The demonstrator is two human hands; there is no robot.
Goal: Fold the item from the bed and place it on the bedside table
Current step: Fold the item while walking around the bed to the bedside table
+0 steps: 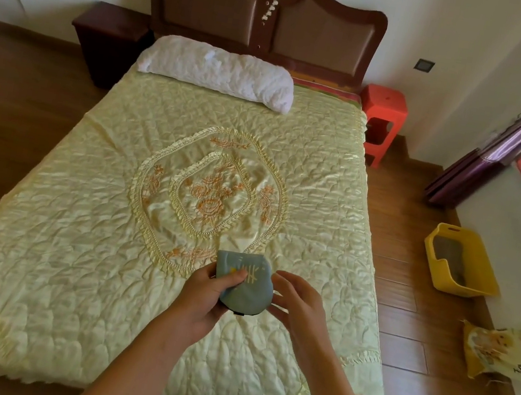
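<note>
A small grey-blue cloth item (249,284) with a pale yellow embroidered mark is folded into a compact bundle and held above the foot half of the bed (105,239). My left hand (212,296) grips its left side, thumb on top. My right hand (294,302) touches its right edge with the fingers curled around it. The dark brown bedside table (109,41) stands far off at the left of the headboard. A red plastic stool (382,121) stands at the right of the headboard.
A white pillow (218,71) lies at the head of the pale yellow quilt. On the wooden floor to the right are a yellow basket (480,267) and a yellow printed bag (503,351). Purple curtains (515,127) hang at the right wall.
</note>
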